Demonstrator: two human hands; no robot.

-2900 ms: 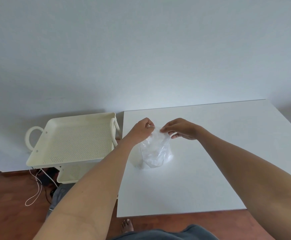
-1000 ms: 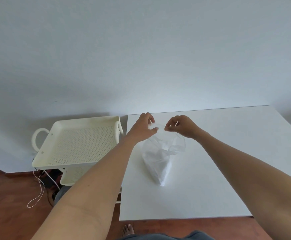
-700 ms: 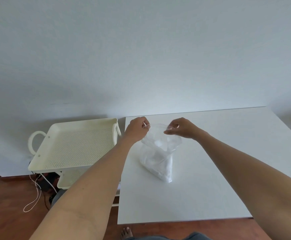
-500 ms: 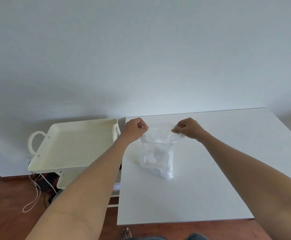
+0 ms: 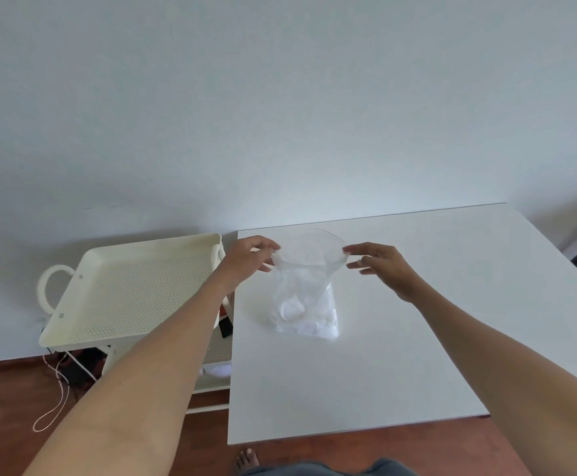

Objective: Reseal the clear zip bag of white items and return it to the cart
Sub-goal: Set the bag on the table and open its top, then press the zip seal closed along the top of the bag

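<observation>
The clear zip bag [image 5: 306, 304] stands upright on the white table [image 5: 417, 338], with round white items piled in its bottom. Its mouth gapes wide open at the top. My left hand [image 5: 251, 255] pinches the left edge of the mouth. My right hand [image 5: 378, 261] is at the right edge with fingers spread, fingertips touching the rim. The cream perforated cart [image 5: 129, 286] stands left of the table, its top tray bare.
A lower cart shelf [image 5: 216, 365] shows under the top tray, with a dark item beside the table edge. A white cord [image 5: 55, 400] lies on the wooden floor. A bare foot [image 5: 245, 460] shows at the bottom edge.
The bag's mouth has been pulled from pinched together to wide open. My hands moved apart, and my right hand's fingers have spread out.
</observation>
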